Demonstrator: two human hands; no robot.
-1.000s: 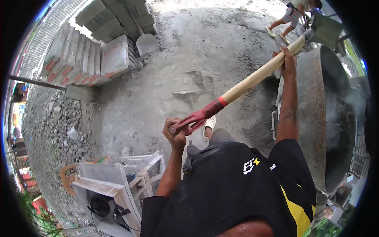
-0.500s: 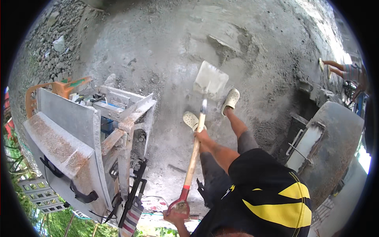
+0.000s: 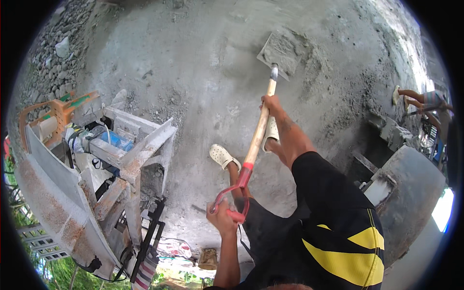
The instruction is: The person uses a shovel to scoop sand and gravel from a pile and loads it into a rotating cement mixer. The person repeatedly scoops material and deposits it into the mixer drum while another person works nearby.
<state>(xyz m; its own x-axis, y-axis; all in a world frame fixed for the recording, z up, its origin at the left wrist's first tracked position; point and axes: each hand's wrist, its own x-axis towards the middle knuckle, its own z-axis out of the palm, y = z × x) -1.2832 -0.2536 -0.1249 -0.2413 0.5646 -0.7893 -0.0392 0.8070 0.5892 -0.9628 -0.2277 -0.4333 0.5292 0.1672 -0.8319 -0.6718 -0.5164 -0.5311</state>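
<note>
A long shovel (image 3: 258, 133) with a wooden shaft and a red D-shaped handle reaches away in front of me. My left hand (image 3: 224, 220) is wrapped round the grip of the red handle, low in the view. Farther along, my right hand (image 3: 273, 105) holds the wooden shaft near the metal socket. Grey, sandy material (image 3: 282, 50) lies on the blade, hiding most of it; one pale edge shows. The blade is at the heap of the same grey material (image 3: 314, 60) on the ground. My feet in light clogs (image 3: 223, 156) stand apart on either side of the shaft.
A rusty metal machine frame (image 3: 126, 159) stands at left, with an orange plastic chair (image 3: 60, 112) and stones (image 3: 62, 72) beyond. At right are a big metal drum-like body (image 3: 415, 188) and concrete blocks (image 3: 396, 131). Another person's legs (image 3: 411, 95) show at far right.
The shovel has moved forward and to the right, its blade going from bare to loaded with grey material. Both hands moved with it, the left rising with the handle.
</note>
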